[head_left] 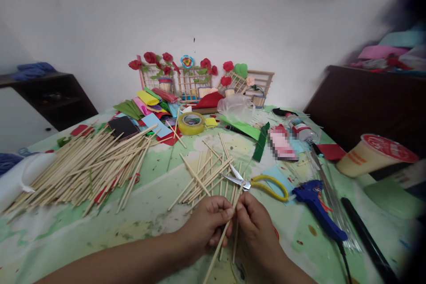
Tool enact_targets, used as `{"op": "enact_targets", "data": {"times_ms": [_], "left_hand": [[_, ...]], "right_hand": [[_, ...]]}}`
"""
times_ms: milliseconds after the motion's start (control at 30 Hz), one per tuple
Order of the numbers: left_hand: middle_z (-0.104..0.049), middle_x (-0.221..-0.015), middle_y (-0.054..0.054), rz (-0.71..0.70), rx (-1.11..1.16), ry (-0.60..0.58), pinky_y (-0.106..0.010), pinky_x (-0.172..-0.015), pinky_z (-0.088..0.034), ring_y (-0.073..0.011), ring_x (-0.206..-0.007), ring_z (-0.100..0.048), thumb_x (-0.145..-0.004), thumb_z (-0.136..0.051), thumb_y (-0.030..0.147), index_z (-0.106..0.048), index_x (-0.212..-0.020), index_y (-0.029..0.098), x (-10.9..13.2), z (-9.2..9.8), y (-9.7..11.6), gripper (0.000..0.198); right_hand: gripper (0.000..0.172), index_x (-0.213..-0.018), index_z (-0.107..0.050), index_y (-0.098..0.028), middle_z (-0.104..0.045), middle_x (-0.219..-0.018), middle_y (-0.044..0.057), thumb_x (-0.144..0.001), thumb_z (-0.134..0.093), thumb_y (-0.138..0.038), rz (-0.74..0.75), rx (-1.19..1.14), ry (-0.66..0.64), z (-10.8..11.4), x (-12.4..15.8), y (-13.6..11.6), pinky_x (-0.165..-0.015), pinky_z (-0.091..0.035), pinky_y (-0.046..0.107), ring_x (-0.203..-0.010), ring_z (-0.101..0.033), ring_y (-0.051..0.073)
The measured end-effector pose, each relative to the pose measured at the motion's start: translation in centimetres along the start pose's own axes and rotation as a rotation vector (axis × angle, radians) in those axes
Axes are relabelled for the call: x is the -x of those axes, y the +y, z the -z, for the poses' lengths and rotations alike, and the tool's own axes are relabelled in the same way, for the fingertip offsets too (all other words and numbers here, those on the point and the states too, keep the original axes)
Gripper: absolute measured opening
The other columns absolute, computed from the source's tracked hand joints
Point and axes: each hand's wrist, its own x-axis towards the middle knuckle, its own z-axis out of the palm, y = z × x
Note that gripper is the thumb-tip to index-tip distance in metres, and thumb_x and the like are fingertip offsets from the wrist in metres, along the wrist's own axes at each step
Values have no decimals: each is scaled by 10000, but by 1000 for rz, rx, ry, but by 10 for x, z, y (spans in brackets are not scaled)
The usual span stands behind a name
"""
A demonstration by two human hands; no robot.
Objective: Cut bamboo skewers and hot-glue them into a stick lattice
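My left hand [213, 217] is closed, pinching a thin wooden stick [216, 255] between thumb and fingers. The stick slants from the bottom edge up toward the scissors. Close beside it, my right hand [254, 217] is closed with its fingertips against the same stick. Several loose wooden sticks [203, 175] lie crossed on the table just beyond my hands, and a few reach beneath them. Scissors [269, 184] with yellow handles rest on these sticks, blades apart and pointing left. To the right of my right hand lies a blue glue gun [321, 211].
A big pile of sticks [83, 164] covers the table's left side. Yellow tape [191, 123], coloured papers [149, 97] and stick frames with red flowers [195, 77] stand farther back. At right are a plastic bottle [301, 128], a lidded cup [372, 155] and a black rod [368, 239].
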Motion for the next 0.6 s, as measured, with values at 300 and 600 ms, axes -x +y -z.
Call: {"op": "enact_targets", "data": {"times_ms": [300,600], "left_hand": [[-536,-469,44,22,-59,38,-132,-270,-150,-24,-279,-379,-688,-642,401,-494,-696,149,2,-2,2,293],[-529,-489,33,46,8,67,-148,-293,-116,-22,-303,-388,-723,-611,337,-540,-747,128,3,0,7,222]], "right_hand": [[171,-571,-403,-195,-442,-580,-14,-732,-454,-168,247,584,31,12,-5,-4,-527,-284,245,-576,-419,129],[209,-611,-418,-193,-439,-599,-2,-820,-410,-201,348,732,163,39,-20,-9,-567,-278,267,-596,-403,144]]}}
